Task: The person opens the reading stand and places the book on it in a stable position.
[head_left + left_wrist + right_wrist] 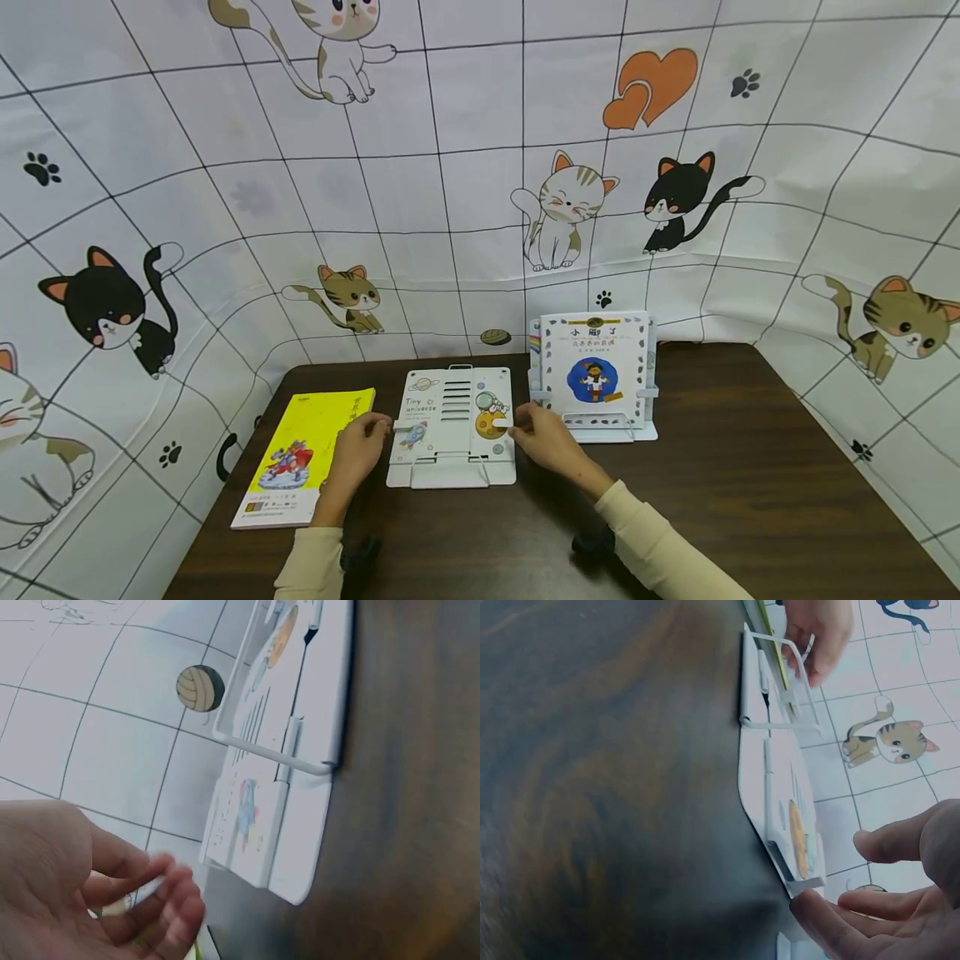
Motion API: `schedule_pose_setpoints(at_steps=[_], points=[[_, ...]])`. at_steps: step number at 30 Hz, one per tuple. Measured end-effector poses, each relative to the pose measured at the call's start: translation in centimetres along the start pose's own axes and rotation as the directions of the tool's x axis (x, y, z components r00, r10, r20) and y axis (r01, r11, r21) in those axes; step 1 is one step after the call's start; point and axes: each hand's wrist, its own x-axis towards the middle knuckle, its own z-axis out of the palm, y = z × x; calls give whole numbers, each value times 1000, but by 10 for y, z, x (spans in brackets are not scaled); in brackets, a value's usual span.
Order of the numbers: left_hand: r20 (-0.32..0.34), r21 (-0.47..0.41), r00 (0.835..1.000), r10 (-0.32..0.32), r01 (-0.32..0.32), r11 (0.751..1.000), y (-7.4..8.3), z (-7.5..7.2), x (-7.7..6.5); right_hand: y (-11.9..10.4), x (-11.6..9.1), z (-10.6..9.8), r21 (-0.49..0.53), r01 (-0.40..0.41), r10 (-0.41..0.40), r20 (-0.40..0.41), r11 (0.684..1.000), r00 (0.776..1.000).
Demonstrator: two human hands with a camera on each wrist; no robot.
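While the left hand (360, 443) curls at a white stand (452, 440) — whether pinching, one cannot tell — right hand (551, 437) spread at the opposite edge, yellow book (311, 427) left of the left hand.

Long cream sleeves (663, 546) clothe both arms, with a small black device (592, 545) beside each wrist

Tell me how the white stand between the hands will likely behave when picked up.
The white stand is probably stiff: its edges run straight. It looks fairly light, being thin and slotted. Its front wire loop might catch, since it sticks out.
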Motion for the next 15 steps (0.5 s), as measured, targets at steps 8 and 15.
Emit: schedule_pose_setpoints(at_steps=[8, 15], points=[[72, -31, 996, -44, 47, 998, 6, 9, 16, 6, 3, 10, 11, 14, -15, 73, 1000, 997], [53, -94, 996, -75, 79, 992, 12, 19, 17, 6, 4, 12, 29, 9, -11, 67, 1000, 998]])
